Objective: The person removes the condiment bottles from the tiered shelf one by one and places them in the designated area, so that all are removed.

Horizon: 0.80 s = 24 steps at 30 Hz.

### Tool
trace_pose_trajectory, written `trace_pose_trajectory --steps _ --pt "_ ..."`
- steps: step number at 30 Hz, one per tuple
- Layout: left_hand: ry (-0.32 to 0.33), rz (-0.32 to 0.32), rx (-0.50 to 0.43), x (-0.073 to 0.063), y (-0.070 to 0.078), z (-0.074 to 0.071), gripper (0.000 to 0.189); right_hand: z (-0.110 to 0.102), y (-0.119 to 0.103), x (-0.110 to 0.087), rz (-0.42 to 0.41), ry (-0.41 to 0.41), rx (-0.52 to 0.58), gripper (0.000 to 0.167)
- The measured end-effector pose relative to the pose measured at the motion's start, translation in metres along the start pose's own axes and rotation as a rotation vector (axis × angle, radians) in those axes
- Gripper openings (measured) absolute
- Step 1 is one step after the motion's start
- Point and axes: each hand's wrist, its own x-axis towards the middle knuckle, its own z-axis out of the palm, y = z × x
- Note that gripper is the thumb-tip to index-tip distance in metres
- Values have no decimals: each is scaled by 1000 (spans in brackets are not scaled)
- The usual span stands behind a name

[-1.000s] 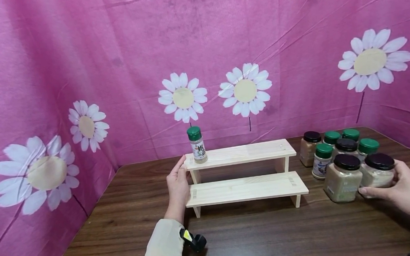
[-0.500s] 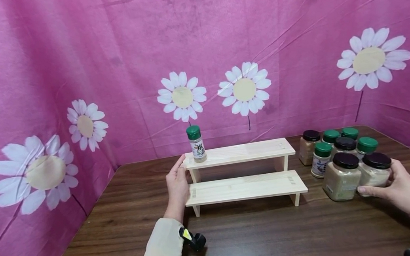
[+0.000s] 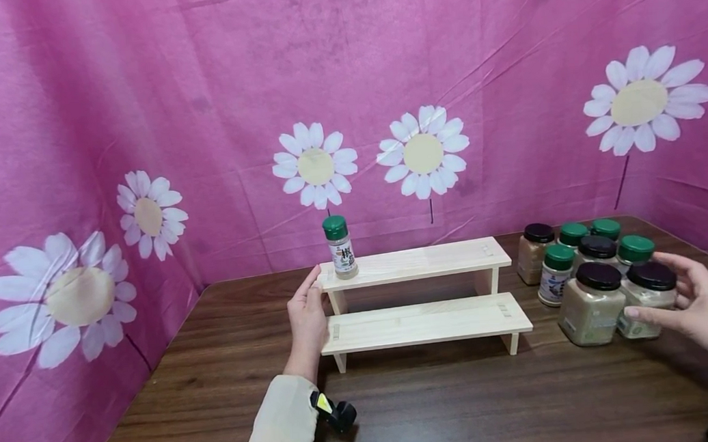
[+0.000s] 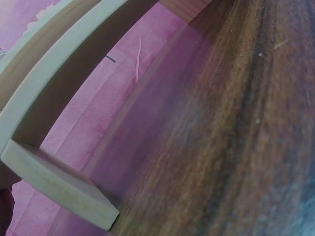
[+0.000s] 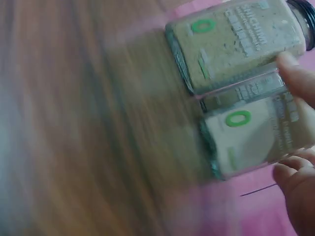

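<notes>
A two-step wooden rack [image 3: 425, 322] stands on the table. My left hand [image 3: 307, 320] holds the left end of its upper step, thumb and fingers at the board's edge. On that step, at the left, a green-lidded seasoning bottle [image 3: 341, 249] is upright. To the right, my right hand [image 3: 701, 303] is spread around a square black-lidded jar [image 3: 643, 300], thumb in front and fingers behind. In the right wrist view the fingers lie by the side of this jar [image 5: 246, 140], and the thumb is at its other side. Another black-lidded jar [image 3: 591, 307] stands directly left of it.
Behind these jars stand several more containers, among them a green-lidded bottle [image 3: 555, 279] and a black-lidded jar [image 3: 536, 256]. A pink curtain [image 3: 230, 120] with daisies hangs behind the dark wooden table [image 3: 441, 406].
My right hand has loosened around the jar, its fingers lifting and spreading wider. The jar has turned slightly and stands beside its neighbour. My left hand stays at the rack.
</notes>
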Motion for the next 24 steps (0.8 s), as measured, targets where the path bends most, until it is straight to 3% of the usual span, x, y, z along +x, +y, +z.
trace_pose_trajectory --steps 2,4,9,10,12,14,19,20,24 --pt "0 3 7 0 0 0 41 -2 -6 2 18 60 -30 92" --pt "-1 4 5 0 1 0 41 -6 2 8 18 103 -17 94" --pt "-4 7 9 -1 1 0 41 -26 50 32 23 176 188 94" --pt "-3 10 13 -1 0 0 41 -28 49 35 26 182 223 93" --pt "-2 15 12 -1 0 -1 41 -28 33 40 34 190 282 89" --pt "0 18 17 -1 0 -1 41 -23 2 41 54 184 287 84" --pt "1 19 27 0 -1 -1 40 -4 -77 43 141 95 68 81" --pt "2 20 29 0 -1 -1 40 -2 -86 45 149 74 4 82" --pt "0 13 15 0 -1 0 40 10 -105 57 131 8 0 82"
